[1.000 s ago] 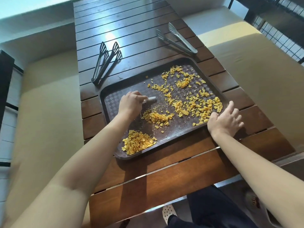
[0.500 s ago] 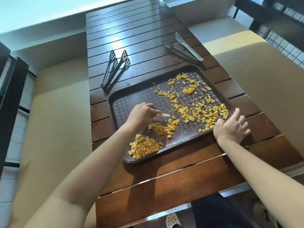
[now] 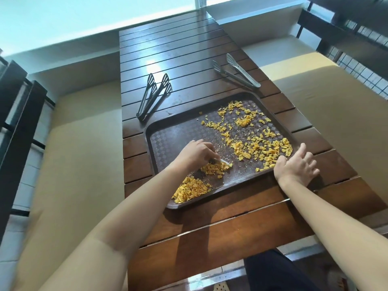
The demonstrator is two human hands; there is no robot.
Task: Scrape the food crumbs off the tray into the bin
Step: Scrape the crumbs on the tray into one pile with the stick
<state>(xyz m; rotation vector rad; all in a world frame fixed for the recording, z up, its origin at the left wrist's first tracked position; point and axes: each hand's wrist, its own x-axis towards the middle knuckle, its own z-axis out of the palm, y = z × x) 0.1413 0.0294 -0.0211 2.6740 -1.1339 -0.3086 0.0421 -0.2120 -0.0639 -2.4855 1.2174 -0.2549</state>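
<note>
A dark brown tray [image 3: 168, 135] lies on the slatted wooden table [image 3: 168, 59]. Yellow food crumbs [image 3: 258, 143] are scattered over its right half. A small heap [image 3: 216, 168] sits near the tray's middle front, and a bigger pile [image 3: 191, 190] fills the near left corner. My left hand [image 3: 194, 153] grips a small white scraper [image 3: 223, 162] whose edge touches the small heap. My right hand [image 3: 297, 166] lies with spread fingers on the tray's near right rim. No bin is in view.
Two pairs of metal tongs [image 3: 154, 96] lie together on the table beyond the tray's left corner, another pair [image 3: 237, 73] at the back right. Beige cushioned benches [image 3: 79, 154] flank the table on both sides. Dark railings [image 3: 16, 122] stand at the far left and right.
My left hand has dragged the scraper toward me, pushing a small heap of crumbs closer to the pile in the near left corner. My right hand stays on the tray's rim.
</note>
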